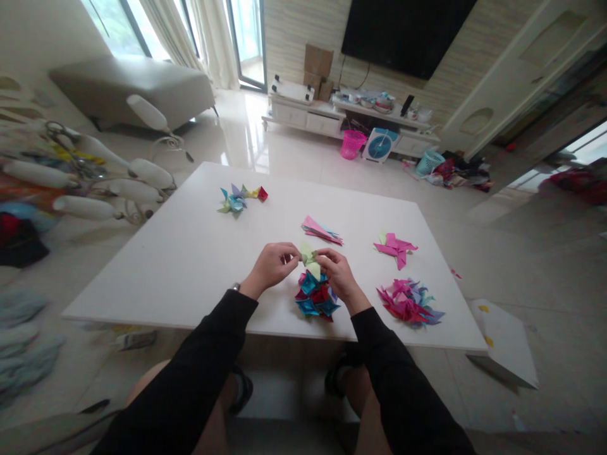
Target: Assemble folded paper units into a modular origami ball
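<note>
A white low table [190, 253] stands in a living room with a glossy tiled floor. Above its near middle a pale green folded paper [309, 258] is held between both hands. The left hand [271, 265] is closed on the paper's left end with its fingertips pinched. The right hand [339, 273] is closed on the right end in the same way. Directly beneath the hands, and touching the heel of the right hand, a cluster of teal, red and purple folded pieces [315, 297] lies on the table close to the near edge.

To the right of the right hand a heap of pink and purple pieces [408, 302] is seen, also near the front edge. Beyond that heap a pink pinwheel shape [396, 248] lies apart from it. Just beyond the hands a flat stack of pink sheets [321, 230] is placed. Far beyond the left hand a small mixed cluster [239, 198] lies near the far edge.

A pink basket [351, 144] and a teal basket [429, 162] stand on the floor, well beyond the table. Their contents cannot be made out. Cardboard boxes [317, 62] are stacked against the wall, and whether they are open or shut cannot be told.

A wide bare stretch of tabletop is left to the left of the left hand, reaching to the left edge. Off the near right corner a white sheet [505, 341] lies on the floor.
</note>
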